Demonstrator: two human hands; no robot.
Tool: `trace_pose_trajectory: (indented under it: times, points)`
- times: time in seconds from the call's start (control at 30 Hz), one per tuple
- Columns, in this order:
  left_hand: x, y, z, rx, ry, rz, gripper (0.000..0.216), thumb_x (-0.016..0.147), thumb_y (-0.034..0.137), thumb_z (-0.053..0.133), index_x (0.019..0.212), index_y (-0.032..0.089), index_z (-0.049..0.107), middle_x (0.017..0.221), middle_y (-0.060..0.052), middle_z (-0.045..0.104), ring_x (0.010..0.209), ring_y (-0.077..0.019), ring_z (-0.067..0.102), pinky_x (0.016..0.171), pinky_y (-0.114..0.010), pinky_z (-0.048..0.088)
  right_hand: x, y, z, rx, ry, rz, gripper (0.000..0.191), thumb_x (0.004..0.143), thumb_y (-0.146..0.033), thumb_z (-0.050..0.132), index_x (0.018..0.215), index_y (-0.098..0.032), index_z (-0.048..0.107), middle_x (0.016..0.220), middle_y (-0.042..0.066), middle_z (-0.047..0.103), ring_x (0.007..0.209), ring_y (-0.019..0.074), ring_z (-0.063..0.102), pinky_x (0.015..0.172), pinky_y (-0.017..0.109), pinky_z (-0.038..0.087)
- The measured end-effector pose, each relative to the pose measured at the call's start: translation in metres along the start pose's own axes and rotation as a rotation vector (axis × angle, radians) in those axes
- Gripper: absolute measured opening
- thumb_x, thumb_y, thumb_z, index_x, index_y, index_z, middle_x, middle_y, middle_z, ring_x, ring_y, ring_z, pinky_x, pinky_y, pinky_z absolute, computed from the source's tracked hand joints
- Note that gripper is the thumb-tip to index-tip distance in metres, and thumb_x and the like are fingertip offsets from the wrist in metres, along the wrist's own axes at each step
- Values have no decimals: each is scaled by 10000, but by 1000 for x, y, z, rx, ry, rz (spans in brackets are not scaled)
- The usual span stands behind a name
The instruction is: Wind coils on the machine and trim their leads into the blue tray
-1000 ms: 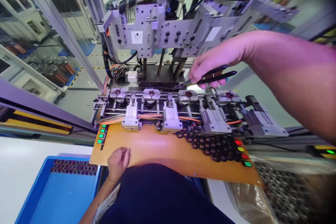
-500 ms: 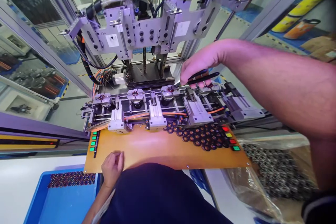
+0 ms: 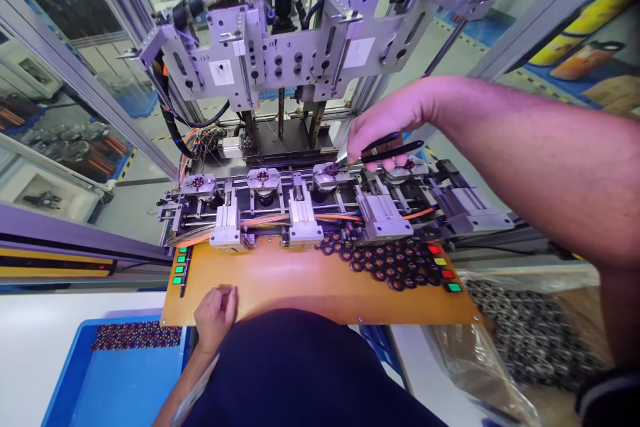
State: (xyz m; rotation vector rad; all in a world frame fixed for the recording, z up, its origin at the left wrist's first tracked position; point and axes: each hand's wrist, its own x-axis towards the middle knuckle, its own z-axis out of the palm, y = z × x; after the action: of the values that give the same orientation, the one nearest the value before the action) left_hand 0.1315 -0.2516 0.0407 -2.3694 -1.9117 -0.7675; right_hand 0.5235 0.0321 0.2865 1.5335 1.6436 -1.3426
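Observation:
My right hand [image 3: 381, 125] is closed on black tweezers [image 3: 407, 149]; their tips reach down to the small red ring-shaped part [image 3: 331, 171] in the third metal fixture [image 3: 320, 179] from the left. Whether the tips touch or grip that part, I cannot tell. Similar ring parts sit in the first fixture [image 3: 198, 183] and the second fixture [image 3: 263, 177], while my right hand partly covers the fourth fixture [image 3: 404, 172]. Near the front left edge of the orange board [image 3: 280, 280], my left hand [image 3: 215, 315] rests with fingers curled in and nothing visible in them.
Many dark ring parts [image 3: 393, 263] lie on the board's right side, beside lit buttons [image 3: 447, 273]. A pen [image 3: 185, 272] lies at its left. Overhead hangs a machine head [image 3: 285, 57]. A blue tray [image 3: 130, 387] and a bag of metal parts [image 3: 537, 327] flank the board.
The whole view has shifted slightly, with the machine appearing a little farther right. My right hand keeps the tweezers at the third fixture, and my left hand stays on the board.

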Motion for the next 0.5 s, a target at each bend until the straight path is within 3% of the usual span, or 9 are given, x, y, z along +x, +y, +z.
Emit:
trace_pose_trajectory:
  times: [0.17, 0.33, 0.4, 0.5]
  points:
    - [-2, -1, 1, -9, 9, 1, 118, 909, 253, 626, 824, 173, 613, 668, 4, 619, 605, -118, 595, 604, -232, 432, -5, -3, 5, 16, 22, -105, 344, 959, -319, 583, 831, -9, 658, 571, 7, 579, 474, 83, 551, 472, 191, 436]
    - [-3, -2, 1, -5, 3, -5, 136, 922, 273, 603, 833, 171, 618, 687, -1, 637, 615, -121, 605, 613, -235, 445, -29, 7, 0, 88, 124, -305, 181, 958, -163, 568, 1052, -63, 686, 618, -38, 622, 494, 29, 536, 505, 143, 398]
    - [-3, -1, 1, -3, 0, -8, 139, 926, 281, 597, 839, 175, 619, 695, -3, 643, 622, -125, 611, 617, -238, 450, -38, 22, -7, 85, 170, -259, 195, 936, -126, 583, 1092, -69, 686, 648, -45, 646, 511, 18, 548, 523, 136, 387]
    - [-2, -1, 0, -1, 8, -11, 143, 926, 292, 598, 839, 181, 618, 694, -2, 645, 618, -129, 611, 618, -244, 453, -47, 53, -15, 29, 217, -69, 177, 924, -137, 595, 1045, -57, 698, 674, -33, 663, 530, 28, 566, 548, 153, 402]
